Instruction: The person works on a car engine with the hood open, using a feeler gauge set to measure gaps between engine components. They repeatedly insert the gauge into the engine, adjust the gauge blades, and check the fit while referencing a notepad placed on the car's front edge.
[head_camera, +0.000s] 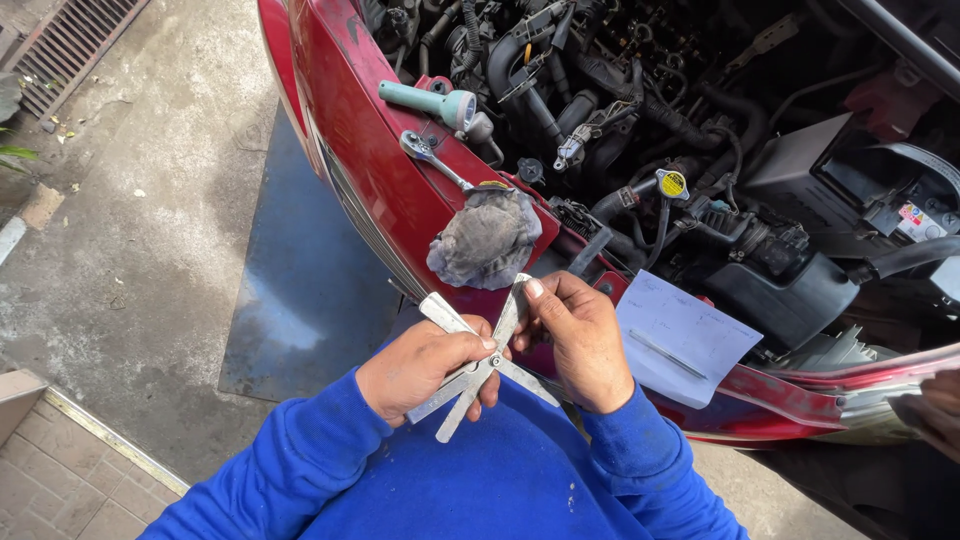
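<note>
Feeler gauge set (478, 362) being held in front of chest, over red bumper (380, 190), blades fanned from pivot. Left hand (425, 365) being closed around pivot end; right hand (580, 340) pinching one blade, long axis pointing up toward grey rag (487, 238).

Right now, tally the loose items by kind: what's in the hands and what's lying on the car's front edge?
Feeler gauge set, blades fanned, held in both the left hand and right hand: 1
Ratchet wrench: 1
Green-handled tool: 1
Grey rag: 1
Paper sheet: 1
Total: 5
</note>
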